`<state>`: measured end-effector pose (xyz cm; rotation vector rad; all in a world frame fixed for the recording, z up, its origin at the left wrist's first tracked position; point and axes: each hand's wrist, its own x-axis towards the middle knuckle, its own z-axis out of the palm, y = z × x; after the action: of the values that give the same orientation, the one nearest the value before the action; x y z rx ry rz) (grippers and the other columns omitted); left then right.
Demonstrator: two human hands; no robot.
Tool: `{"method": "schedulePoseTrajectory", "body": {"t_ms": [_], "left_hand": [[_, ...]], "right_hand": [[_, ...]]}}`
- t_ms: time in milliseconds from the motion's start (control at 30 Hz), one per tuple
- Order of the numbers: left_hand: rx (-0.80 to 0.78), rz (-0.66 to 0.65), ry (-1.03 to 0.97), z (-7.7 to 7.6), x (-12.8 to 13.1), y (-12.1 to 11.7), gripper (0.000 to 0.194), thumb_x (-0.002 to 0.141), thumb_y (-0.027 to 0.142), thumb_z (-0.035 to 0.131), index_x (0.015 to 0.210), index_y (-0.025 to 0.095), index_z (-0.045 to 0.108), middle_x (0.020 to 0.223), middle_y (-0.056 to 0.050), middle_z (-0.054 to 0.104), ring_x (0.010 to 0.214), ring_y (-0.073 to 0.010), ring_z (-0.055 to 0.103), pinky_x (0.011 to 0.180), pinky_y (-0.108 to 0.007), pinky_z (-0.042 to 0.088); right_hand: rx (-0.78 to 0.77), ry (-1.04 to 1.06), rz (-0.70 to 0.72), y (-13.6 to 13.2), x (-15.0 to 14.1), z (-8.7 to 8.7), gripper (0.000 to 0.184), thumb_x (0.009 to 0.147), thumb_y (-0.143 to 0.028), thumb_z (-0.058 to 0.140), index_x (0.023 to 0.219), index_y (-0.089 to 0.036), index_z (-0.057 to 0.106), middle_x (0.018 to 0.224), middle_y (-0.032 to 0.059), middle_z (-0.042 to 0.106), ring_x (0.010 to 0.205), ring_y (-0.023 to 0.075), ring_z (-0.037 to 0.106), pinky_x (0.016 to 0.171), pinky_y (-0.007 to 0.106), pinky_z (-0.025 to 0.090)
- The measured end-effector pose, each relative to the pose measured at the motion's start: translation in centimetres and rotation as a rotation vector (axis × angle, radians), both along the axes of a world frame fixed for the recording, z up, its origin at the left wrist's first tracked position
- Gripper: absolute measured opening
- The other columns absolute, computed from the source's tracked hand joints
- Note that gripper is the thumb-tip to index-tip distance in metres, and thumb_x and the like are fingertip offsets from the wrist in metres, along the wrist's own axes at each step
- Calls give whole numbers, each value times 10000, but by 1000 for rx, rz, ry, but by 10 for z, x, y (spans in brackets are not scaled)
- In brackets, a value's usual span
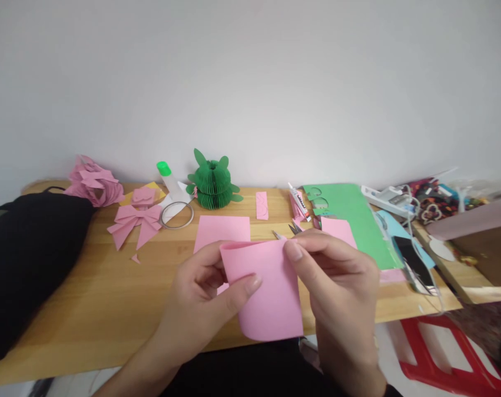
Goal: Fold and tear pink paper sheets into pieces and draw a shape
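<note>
A sheet of pink paper (271,298), bent over on itself with a rounded fold, is held above the table's front edge. My left hand (211,298) grips its left side, the thumb flat on the front and the fingers behind. At the upper right corner my right hand (337,281) pinches the paper's edges between thumb and fingers. Beneath and behind it, a flat pink square (223,227) lies on the table. The tips of a pair of scissors (294,227) show just beyond my right hand; the rest of them is hidden.
Across the wooden table (151,314) are a pink paper bow (137,220), a tape ring (176,215), a glue stick (170,179), a green honeycomb paper figure (213,184), a glue tube (299,203), green sheets (350,220) and a phone (414,264). Black cloth (39,259) covers the left end.
</note>
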<state>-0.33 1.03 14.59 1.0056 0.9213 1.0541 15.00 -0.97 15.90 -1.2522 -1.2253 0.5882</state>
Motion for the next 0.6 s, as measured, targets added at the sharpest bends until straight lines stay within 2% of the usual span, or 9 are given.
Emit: {"method": "schedulePoseTrajectory", "body": {"t_ms": [167,300,500,600], "left_hand": [[87,167,-100,-11,1,12,113,696,317,802,779,272,742,743,14,744,654,-126,668,578,-196,543],[110,272,-116,-15,2,17,112,670,316,815,696,241,737,660,22,719,580,-94,624,537,-170,505],[115,350,-68,-14,6,18,107,643,254,808,620,205,716,572,28,665,522,-96,588,507,-193,491],[143,363,-119,-14,8,19,91,641,239,800,603,208,724,536,35,650,505,-83,573,503,-176,484]], "right_hand": [[48,-46,-55,4,2,-6,98,806,-174,694,729,-233,711,638,-26,648,579,105,552,543,229,460],[59,-30,-70,6,3,-8,93,802,-190,699,720,-231,712,646,-21,661,570,109,559,531,231,461],[62,-2,-63,8,2,-10,103,800,-181,703,719,-242,718,641,-27,668,565,103,576,527,221,457],[79,0,-69,8,3,-13,95,795,-194,709,713,-241,719,650,-18,676,587,117,598,539,233,469]]}}
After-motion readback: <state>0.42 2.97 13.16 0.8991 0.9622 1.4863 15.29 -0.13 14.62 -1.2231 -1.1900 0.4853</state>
